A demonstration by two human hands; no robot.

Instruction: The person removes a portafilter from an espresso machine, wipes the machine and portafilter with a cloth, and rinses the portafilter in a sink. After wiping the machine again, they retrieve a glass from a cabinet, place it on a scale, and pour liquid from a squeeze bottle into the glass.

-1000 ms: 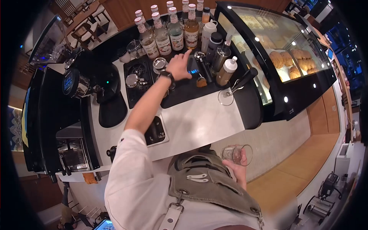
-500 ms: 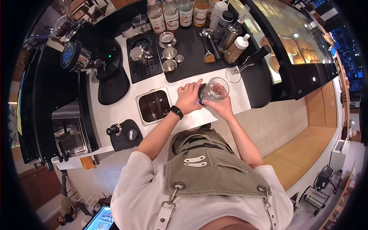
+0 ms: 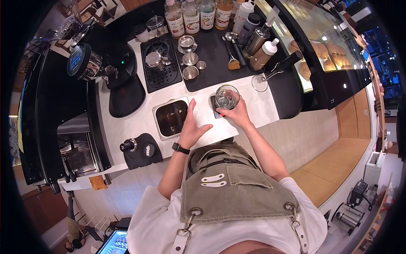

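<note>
My right hand (image 3: 237, 113) has its fingers wrapped round a clear drinking glass (image 3: 227, 97). The glass sits over a small black scale (image 3: 216, 101), whose front edge shows coloured lights. My left hand (image 3: 193, 128), with a black watch on the wrist, is open over the white counter, thumb and fingers spread and nothing in them. Its fingers overlap the right rim of a square steel basin (image 3: 157, 122) with a dark inside.
Steel cups (image 3: 190, 73) and a brush (image 3: 233, 63) lie on the black mat (image 3: 207, 80). Syrup bottles (image 3: 192, 21) line the back. A round wire tool (image 3: 259, 83) lies at right. A tamper (image 3: 128, 145) stands front left, near the coffee grinder (image 3: 84, 63).
My left hand has moved left and toward me, away from the scale, and opened. My right hand has brought the glass leftward, over the scale.
</note>
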